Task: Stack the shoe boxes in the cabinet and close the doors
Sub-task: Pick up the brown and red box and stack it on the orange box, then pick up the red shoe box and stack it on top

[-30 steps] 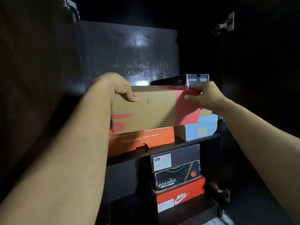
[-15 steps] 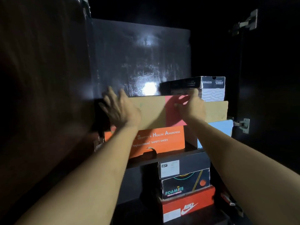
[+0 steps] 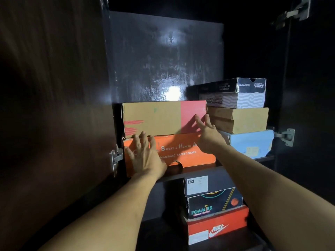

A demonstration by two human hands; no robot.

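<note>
The left hand (image 3: 145,153) covers the start of the lettering on the orange box (image 3: 183,151), so only part of the print reads. The right hand (image 3: 206,130) hides the lower right corner of the tan box (image 3: 154,116) and the end of the orange box's top line. The small label on the blue box (image 3: 252,144) is too small to read. On the lower shelf, the black box (image 3: 213,185) and the Foamies box (image 3: 213,207) are partly behind the right forearm. The red Nike box (image 3: 217,227) loses its right end there too. Both arms are cut off by the bottom edge. The cabinet's right side is too dark to make out
</note>
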